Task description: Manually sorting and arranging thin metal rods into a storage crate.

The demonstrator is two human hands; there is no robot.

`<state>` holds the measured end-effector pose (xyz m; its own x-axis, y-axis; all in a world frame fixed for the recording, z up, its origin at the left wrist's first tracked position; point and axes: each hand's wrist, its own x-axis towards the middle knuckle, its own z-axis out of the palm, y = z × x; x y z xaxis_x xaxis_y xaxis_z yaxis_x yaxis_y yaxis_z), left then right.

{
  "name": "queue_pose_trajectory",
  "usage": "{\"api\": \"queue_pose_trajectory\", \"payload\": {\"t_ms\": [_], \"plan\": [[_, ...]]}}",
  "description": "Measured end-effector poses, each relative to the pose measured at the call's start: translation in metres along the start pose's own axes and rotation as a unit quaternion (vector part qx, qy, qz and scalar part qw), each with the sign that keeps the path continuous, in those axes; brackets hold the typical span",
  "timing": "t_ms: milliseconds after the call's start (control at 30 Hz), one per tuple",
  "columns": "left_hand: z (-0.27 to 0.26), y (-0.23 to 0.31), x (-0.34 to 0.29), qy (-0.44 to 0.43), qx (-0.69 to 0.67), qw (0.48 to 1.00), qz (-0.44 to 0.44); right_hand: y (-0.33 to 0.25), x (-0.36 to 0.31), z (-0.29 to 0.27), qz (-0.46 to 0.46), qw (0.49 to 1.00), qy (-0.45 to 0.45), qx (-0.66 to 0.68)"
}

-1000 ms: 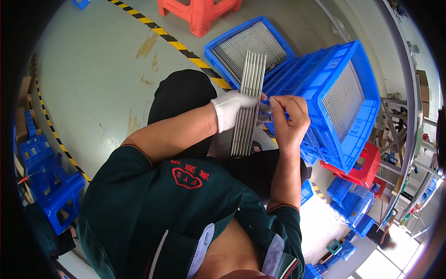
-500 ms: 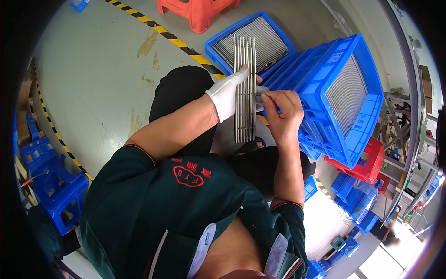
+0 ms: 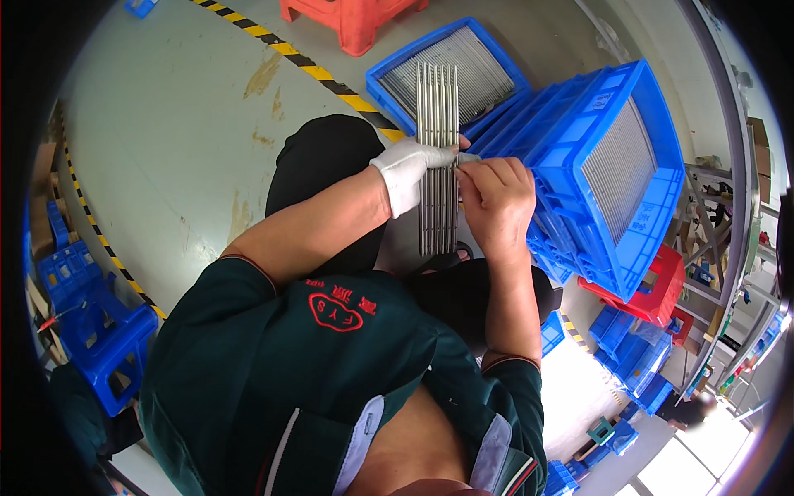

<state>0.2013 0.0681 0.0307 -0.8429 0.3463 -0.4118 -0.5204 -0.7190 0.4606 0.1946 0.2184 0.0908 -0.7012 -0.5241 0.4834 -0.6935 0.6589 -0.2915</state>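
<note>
As the gloved left hand (image 3: pixel 407 172) clasps metal rods (image 3: pixel 437 103), the right hand (image 3: pixel 501 201) pinches at their edge; can't tell what's caught!

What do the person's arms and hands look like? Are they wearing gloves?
The left hand wears a short white glove that ends at the wrist. The right hand has no glove. Both forearms are bare, and the short sleeves are dark green with a thin, reddish-brown edge.

Grey floor (image 3: pixel 165 124), yellow-black tape line (image 3: pixel 284 50); orange stool (image 3: pixel 357 25), blue stool (image 3: pixel 103 341); bright window (image 3: pixel 680 473).
</note>
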Motion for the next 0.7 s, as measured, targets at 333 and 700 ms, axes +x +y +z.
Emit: {"api": "queue_pose_trajectory", "payload": {"t_ms": [333, 700], "plan": [[0.001, 0.0, 0.001, 0.004, -0.113, 0.992, -0.05, 0.004, -0.002, 0.001, 0.049, 0.995, 0.006, 0.087], [0.002, -0.002, -0.001, 0.03, -0.029, 0.999, -0.024, -0.006, 0.003, 0.004, -0.019, 0.999, -0.028, -0.018]]}}
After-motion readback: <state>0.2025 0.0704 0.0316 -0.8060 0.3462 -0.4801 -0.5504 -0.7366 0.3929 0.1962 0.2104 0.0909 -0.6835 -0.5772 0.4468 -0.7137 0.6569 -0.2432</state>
